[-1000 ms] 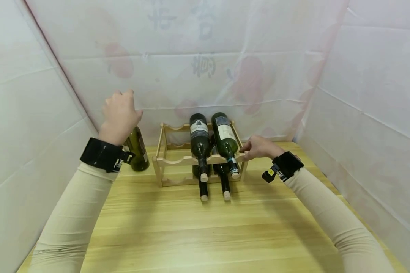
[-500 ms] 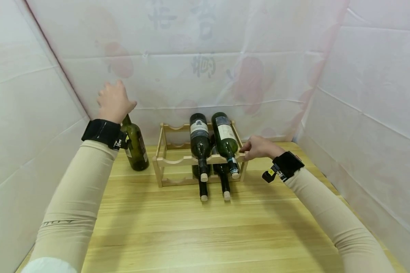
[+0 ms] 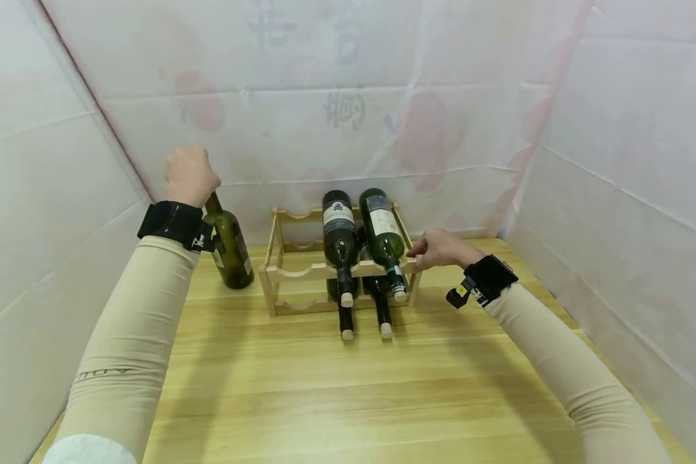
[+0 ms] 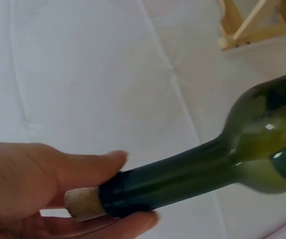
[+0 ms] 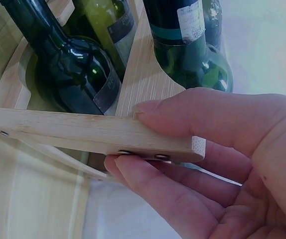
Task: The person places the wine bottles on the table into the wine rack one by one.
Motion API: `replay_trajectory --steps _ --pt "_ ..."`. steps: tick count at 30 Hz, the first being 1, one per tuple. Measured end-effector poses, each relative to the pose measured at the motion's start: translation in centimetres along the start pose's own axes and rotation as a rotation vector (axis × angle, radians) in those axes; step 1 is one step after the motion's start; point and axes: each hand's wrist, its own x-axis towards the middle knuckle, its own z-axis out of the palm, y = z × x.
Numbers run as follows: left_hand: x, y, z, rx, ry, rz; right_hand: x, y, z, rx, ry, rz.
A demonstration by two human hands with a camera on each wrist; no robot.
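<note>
At the left of the table a green wine bottle (image 3: 229,248) stands upright, a cork (image 4: 84,203) in its mouth. My left hand (image 3: 190,175) grips the top of its neck, thumb on one side and fingers on the other, as the left wrist view shows. My right hand (image 3: 441,249) pinches the front right corner of a wooden wine rack (image 3: 296,275) between thumb and fingers. On the rack's upper tier lie a dark labelled bottle (image 3: 340,235) and a green bottle with a white label (image 3: 383,225), corks toward me. Two more bottles lie below, partly hidden.
The rack's left side shows bare curved rests on both tiers. A wooden table (image 3: 325,386) spreads in front. White printed cloth (image 3: 470,77) hangs close behind the rack and bottle, with further cloth walls at left and right.
My left hand shifts slightly left and back over the bottle, and its spread fingers close round the neck. My right hand keeps its hold on the rack, which has not moved.
</note>
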Motion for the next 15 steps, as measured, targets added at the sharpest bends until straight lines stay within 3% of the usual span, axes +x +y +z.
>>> replay_trajectory --steps 2,8,15 --pt "0.0 0.1 -0.5 -0.031 -0.042 -0.007 0.0 0.1 0.0 0.001 0.004 -0.001" --pt "-0.2 0.7 -2.2 -0.016 -0.289 -0.081 0.0 0.3 0.2 0.012 -0.006 0.018" --pt "-1.3 0.5 -2.4 0.007 -0.376 -0.023 -0.1 0.3 0.3 0.011 -0.009 0.016"
